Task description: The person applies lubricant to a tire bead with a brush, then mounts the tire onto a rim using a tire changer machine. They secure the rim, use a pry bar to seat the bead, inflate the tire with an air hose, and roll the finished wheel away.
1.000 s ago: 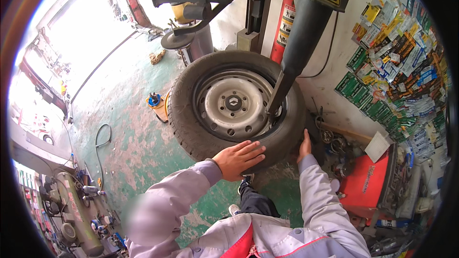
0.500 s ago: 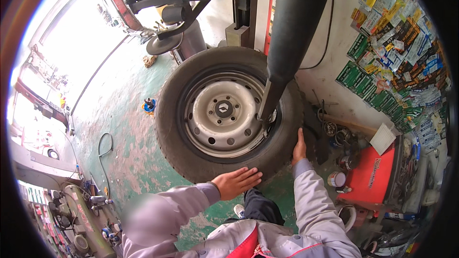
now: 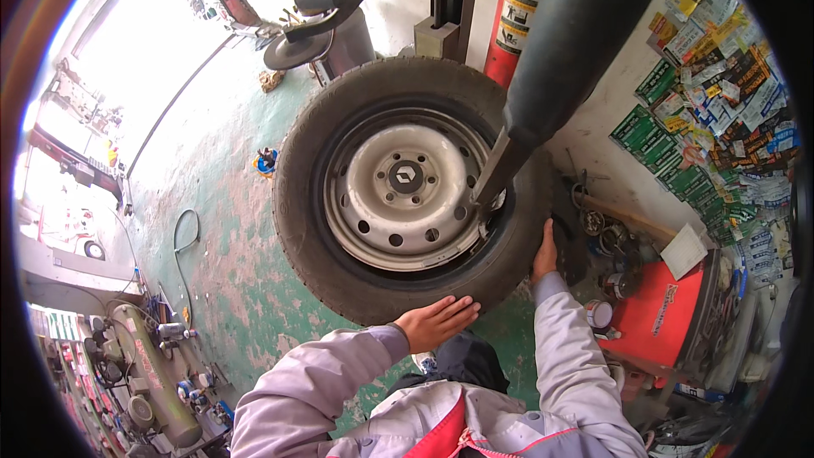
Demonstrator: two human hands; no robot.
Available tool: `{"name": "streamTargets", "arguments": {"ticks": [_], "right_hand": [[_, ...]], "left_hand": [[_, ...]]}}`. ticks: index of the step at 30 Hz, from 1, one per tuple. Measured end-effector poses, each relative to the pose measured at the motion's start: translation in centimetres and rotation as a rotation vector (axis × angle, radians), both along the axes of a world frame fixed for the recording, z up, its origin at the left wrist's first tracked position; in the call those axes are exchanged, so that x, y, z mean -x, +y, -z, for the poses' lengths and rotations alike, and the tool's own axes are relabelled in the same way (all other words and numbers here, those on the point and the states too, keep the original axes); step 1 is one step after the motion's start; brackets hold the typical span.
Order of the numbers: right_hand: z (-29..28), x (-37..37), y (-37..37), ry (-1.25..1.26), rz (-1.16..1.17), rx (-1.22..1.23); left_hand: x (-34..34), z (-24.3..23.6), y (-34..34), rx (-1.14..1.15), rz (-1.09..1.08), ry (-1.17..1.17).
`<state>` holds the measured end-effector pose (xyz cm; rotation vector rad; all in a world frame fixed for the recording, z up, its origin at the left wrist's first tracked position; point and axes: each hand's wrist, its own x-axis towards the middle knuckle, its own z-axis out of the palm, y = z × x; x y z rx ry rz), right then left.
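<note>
A large dark tyre [image 3: 318, 242] lies in front of me around a pale steel wheel rim [image 3: 373, 161] with round holes and a black centre cap. My left hand [image 3: 438, 322] rests flat on the near sidewall, fingers stretched out together toward the right. Against the tyre's right outer edge lies my right hand [image 3: 544, 250], its fingers extended away from me and partly hidden by the side-on angle. The thick dark post [image 3: 572, 42] of a machine slants down from the upper right. Its narrow metal end [image 3: 502, 174] meets the right side of the rim.
Machine arms with a round disc [image 3: 297, 51] stand at the far left of the wheel. To the right are a red box [image 3: 657, 309], cans and a wall of colourful packets [image 3: 712, 110]. A hose [image 3: 178, 237] and a small blue container [image 3: 265, 163] lie on the worn green floor.
The rim's holes and centre cap have turned relative to the post, so the wheel has rotated a little. Both hands stay at the tyre. The whole view has shifted slightly.
</note>
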<state>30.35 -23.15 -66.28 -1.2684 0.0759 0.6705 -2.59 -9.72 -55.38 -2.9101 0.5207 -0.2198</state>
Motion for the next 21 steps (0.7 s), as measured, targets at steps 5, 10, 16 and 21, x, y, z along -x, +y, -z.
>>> {"name": "streamTargets", "arguments": {"ticks": [5,10,16,21], "right_hand": [[1.0,-0.4,-0.1,-0.04,-0.032,-0.078],[1.0,-0.5,-0.2,-0.02,-0.026,-0.041],[1.1,-0.6,-0.4,0.013,-0.027,-0.068],[-0.4,-0.2,-0.2,0.068,-0.014,-0.046]], "left_hand": [[-0.1,0.8,-0.2,0.0,-0.004,0.012],[-0.2,1.6,-0.4,-0.006,-0.001,0.007],[-0.4,2.9,-1.2,-0.001,-0.018,-0.001],[-0.4,3.1,-1.3,0.014,-0.02,-0.043]]}}
